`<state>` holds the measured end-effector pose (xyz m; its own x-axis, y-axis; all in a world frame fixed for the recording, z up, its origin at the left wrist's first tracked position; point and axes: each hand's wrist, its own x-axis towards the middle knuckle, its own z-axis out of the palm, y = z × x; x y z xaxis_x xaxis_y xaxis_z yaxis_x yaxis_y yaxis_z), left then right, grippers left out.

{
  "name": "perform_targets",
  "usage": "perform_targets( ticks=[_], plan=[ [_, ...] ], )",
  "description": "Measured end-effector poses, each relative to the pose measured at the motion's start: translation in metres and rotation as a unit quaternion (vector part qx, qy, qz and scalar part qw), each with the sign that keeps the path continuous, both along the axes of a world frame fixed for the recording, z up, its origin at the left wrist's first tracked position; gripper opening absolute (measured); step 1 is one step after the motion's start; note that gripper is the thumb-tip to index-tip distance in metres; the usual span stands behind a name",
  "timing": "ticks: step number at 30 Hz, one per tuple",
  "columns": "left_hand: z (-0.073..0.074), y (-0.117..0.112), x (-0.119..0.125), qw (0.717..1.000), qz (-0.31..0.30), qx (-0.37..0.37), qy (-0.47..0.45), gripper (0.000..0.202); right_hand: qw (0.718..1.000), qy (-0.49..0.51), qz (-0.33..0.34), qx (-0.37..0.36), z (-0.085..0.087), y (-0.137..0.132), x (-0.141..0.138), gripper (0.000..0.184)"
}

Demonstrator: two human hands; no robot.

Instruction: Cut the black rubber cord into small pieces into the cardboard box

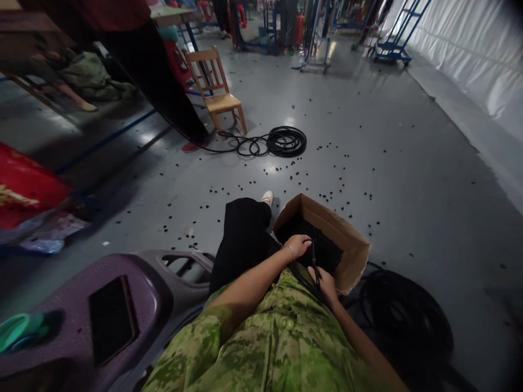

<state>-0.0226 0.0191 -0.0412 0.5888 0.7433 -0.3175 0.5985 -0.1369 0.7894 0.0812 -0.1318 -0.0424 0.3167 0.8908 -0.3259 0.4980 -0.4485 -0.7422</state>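
Over the near edge of a cardboard box [347, 261], my left hand [297, 246] is closed, pinching a black rubber hose [300, 276]. The hose runs across my lap below the hands. My right hand [324, 283] is wrapped round the dark handles of narrow scissors [314, 263], whose blades point up towards the left fingertips. Whether the blades touch the hose is too small to tell. Many small black pieces [327, 247] lie in the box, partly hidden by my hands.
Coiled black hose [408, 310] lies at my right, and another coil [286, 141] ahead by a wooden chair [220, 100]. Small black bits are scattered over the floor. At left, a purple plastic stool [151, 294] bears a phone [112, 318]. A person [151, 71] stands ahead left.
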Motion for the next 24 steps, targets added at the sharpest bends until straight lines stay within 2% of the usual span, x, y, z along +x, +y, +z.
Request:
perform_targets(
  ticks=[10,18,22,24],
  plan=[
    [-0.004,0.000,-0.001,1.000,0.005,0.006,0.003,0.031,1.000,0.002,-0.007,0.016,-0.008,-0.001,-0.002,0.066],
    [0.009,-0.002,0.000,1.000,0.009,-0.013,0.021,0.033,1.000,0.002,-0.006,-0.014,0.002,-0.001,-0.003,0.069],
    [0.017,-0.006,0.001,0.997,0.072,-0.019,0.034,0.035,0.998,0.055,0.018,-0.014,-0.016,-0.012,0.013,0.064],
    [0.018,-0.004,0.003,0.994,0.101,-0.036,0.037,0.036,0.998,0.040,0.043,-0.030,-0.030,0.000,0.026,0.056]
  ],
)
